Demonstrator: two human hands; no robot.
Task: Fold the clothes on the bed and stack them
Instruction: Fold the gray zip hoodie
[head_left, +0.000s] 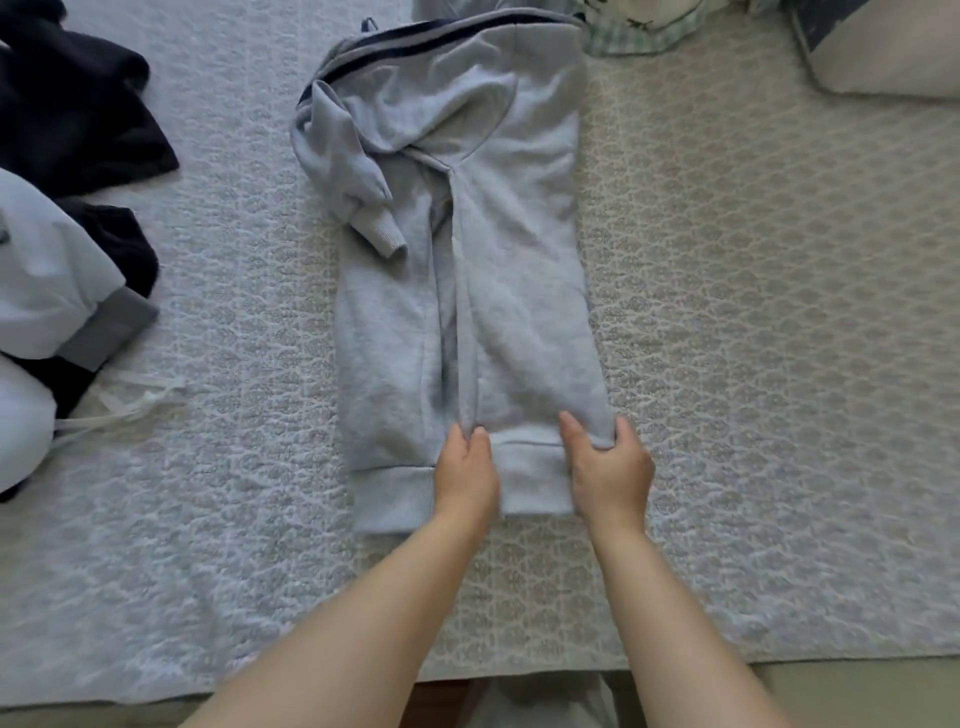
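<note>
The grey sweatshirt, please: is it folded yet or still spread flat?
Partly folded: the grey sweatshirt has both sides turned inward, meeting mid-body; it remains full length.

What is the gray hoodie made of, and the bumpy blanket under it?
The gray hoodie looks like soft matte cotton fleece: it creases thickly and has ribbed cuffs and hem. The bedspread looks like quilted woven fabric, with a raised stitched pattern. Exact fibres can't be told.

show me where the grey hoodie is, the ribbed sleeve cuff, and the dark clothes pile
grey hoodie (519, 218): head view, on its flat right chest panel.
ribbed sleeve cuff (382, 235): head view, on the cuff's ribbing at the sleeve end.
dark clothes pile (78, 119): head view, on the black fabric at upper left.
</note>
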